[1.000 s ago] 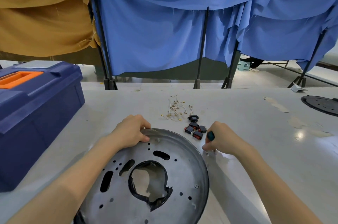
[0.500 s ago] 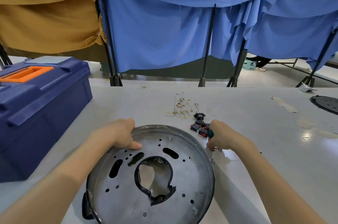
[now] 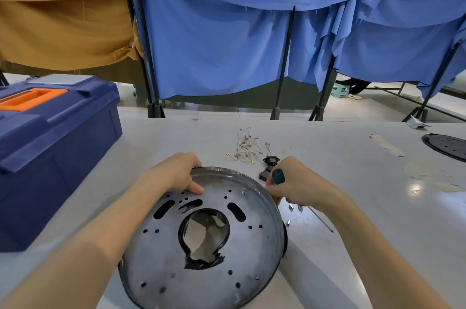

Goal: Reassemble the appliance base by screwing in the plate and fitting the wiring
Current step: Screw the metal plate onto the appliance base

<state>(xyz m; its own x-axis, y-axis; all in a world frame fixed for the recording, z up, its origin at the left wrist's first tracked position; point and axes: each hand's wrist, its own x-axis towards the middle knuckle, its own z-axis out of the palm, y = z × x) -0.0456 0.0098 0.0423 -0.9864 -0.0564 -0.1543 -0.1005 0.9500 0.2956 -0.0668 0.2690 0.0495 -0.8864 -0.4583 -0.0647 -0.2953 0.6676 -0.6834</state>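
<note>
One round metal base plate (image 3: 201,238) lies on the white table (image 3: 353,170) straight ahead, with one large ragged central opening. The left hand (image 3: 174,175) grips its far rim, fingers curled over the edge and thumb pressed on the face. The right hand (image 3: 300,185) is wrapped round one teal-handled screwdriver (image 3: 278,176) at the plate's right rim. At least two small metal pieces (image 3: 290,207) lie just beside that hand. Beyond are one tangle of white wires (image 3: 245,148) and one black socket (image 3: 271,159). One blue toolbox (image 3: 50,147) stands at the left, and one black disc (image 3: 446,146) lies far right.
</note>
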